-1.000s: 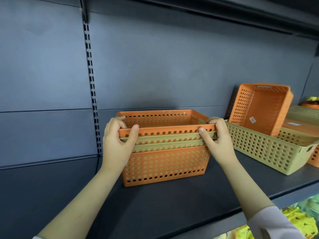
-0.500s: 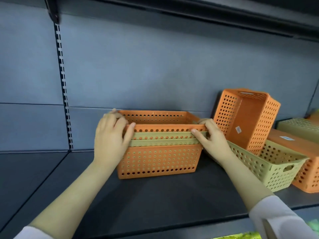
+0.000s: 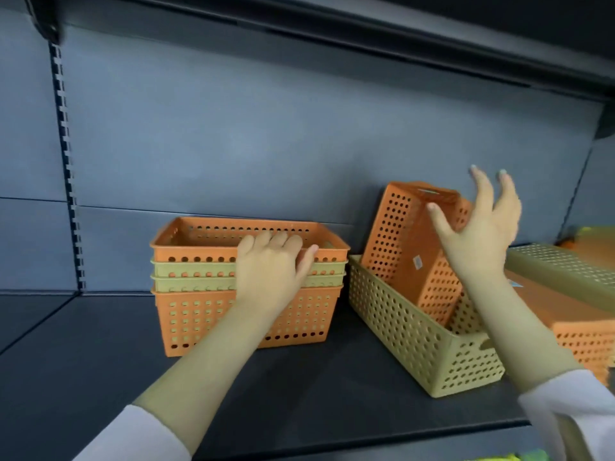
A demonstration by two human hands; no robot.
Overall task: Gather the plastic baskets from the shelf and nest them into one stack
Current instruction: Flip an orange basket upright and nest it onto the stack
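A nested stack of baskets [image 3: 199, 314] stands on the dark shelf [image 3: 299, 394]: orange at the bottom, two green ones, orange on top. My left hand [image 3: 271, 267] lies on the middle of the stack's front rim, fingers curled over the top edge and thumb against the front. To the right, a tilted orange basket [image 3: 396, 234] stands on end inside a green basket [image 3: 406, 327]. My right hand [image 3: 482, 231] is raised in front of the tilted basket with its fingers spread; the thumb is at the basket's side, and it holds nothing.
At the far right an upside-down orange basket [image 3: 585, 331] lies on the shelf with a green basket [image 3: 562, 271] upside down on top of it. The grey back panel [image 3: 266, 144] is close behind, and an upper shelf [image 3: 399, 38] overhangs.
My right hand has let go of the stack's right rim and risen to the tilted orange basket, fingers spread. My left hand has slid from the left corner to the middle of the front rim.
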